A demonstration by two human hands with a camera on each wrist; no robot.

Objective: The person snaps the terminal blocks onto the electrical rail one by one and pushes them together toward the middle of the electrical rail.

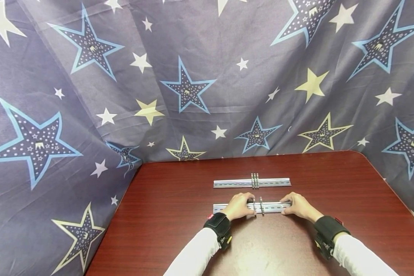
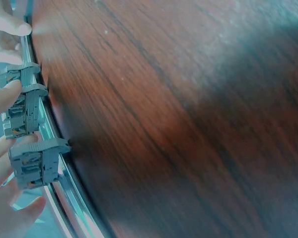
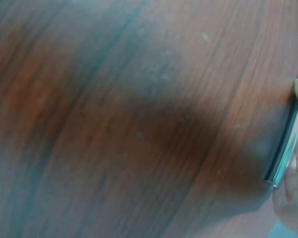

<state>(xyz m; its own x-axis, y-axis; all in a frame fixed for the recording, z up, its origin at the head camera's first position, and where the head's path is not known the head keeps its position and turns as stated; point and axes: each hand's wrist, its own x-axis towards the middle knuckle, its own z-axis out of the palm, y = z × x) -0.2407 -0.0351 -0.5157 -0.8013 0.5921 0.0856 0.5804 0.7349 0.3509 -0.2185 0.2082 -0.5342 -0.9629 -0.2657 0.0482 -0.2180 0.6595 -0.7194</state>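
Note:
A slotted metal DIN rail (image 1: 272,207) lies crosswise on the table with narrow grey terminal blocks (image 1: 262,206) clipped on near its middle. My left hand (image 1: 239,206) reaches over the rail, thumb on the near side and fingers on the far side, pinching the left block. In the left wrist view grey blocks (image 2: 37,163) stand upright on the rail, partly covered by fingers. At the rail's right end, my right hand (image 1: 299,207) grips it between thumb and fingers. The right wrist view catches the rail's end (image 3: 283,158) beside that hand.
Behind lies a second DIN rail (image 1: 232,184), parallel, with three blocks (image 1: 255,181) close together near its middle. Both rest on a reddish-brown wooden table (image 1: 172,214). A grey star-patterned cloth (image 1: 200,126) hangs behind the table and at its sides.

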